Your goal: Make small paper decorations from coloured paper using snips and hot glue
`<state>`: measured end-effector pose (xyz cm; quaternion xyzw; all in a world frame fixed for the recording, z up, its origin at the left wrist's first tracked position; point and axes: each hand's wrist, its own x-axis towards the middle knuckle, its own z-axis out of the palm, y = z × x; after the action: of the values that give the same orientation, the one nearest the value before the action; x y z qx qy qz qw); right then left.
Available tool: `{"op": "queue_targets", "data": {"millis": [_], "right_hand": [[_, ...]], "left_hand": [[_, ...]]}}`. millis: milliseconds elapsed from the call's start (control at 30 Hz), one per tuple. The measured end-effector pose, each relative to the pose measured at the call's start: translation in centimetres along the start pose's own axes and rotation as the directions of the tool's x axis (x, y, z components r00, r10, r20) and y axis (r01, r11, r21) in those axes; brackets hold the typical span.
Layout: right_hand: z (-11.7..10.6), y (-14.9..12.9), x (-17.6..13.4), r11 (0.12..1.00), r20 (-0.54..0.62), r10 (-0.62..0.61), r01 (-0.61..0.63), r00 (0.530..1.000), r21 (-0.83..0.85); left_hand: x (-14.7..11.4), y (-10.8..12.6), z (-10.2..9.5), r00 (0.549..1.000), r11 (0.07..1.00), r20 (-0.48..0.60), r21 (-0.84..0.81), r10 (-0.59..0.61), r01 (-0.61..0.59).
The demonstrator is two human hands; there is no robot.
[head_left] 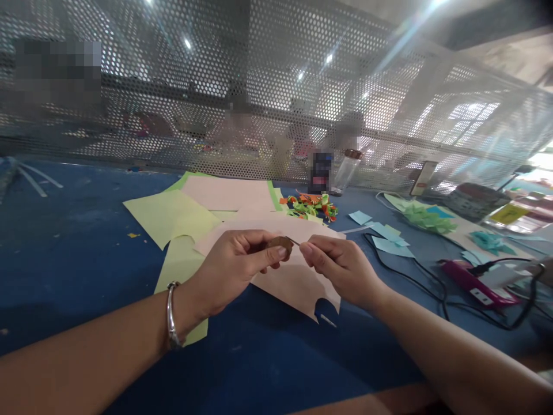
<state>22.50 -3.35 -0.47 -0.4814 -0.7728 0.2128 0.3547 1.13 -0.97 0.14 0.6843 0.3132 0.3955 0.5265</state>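
Above the pale pink paper (289,282), my left hand (242,253) is closed around a small brown rounded piece (283,245), with the thumb pressed on its near side. Its exact kind is unclear. Just to the right, my right hand (337,262) pinches a thin, narrow strip or stick (294,240) between thumb and forefinger. The strip's far end reaches the top edge of the brown piece; whether it is attached cannot be made out. A semicircular notch is cut from the pink sheet's near edge, where a small blue-and-white pen-like thing (327,319) lies.
Yellow-green sheets (170,213) lie left of my hands. Behind are orange-and-green paper curls (313,206), a blurred dark box (320,173) and a clear bottle (347,172). Rightward lie blue paper pieces (391,239), black cables and a magenta power strip (477,285). A perforated metal screen (259,86) borders the table.
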Motion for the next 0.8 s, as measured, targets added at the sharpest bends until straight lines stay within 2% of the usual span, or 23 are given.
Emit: {"op": "queue_targets", "data": {"millis": [533, 700, 800], "right_hand": [[-0.01, 0.07, 0.24, 0.998, 0.038, 0.040, -0.042, 0.998, 0.042], [0.01, -0.02, 0.29, 0.999, 0.050, 0.034, -0.036, 0.998, 0.040], [0.03, 0.00, 0.23, 0.998, 0.049, 0.032, -0.034, 0.998, 0.043]], "left_hand": [[0.23, 0.23, -0.39, 0.999, 1.000, 0.039, 0.026, -0.004, 0.003], [0.26, 0.10, -0.23, 0.995, 0.999, 0.103, -0.030, -0.010, 0.013], [0.23, 0.07, -0.26, 0.995, 0.998, 0.099, -0.063, -0.014, 0.020]]}}
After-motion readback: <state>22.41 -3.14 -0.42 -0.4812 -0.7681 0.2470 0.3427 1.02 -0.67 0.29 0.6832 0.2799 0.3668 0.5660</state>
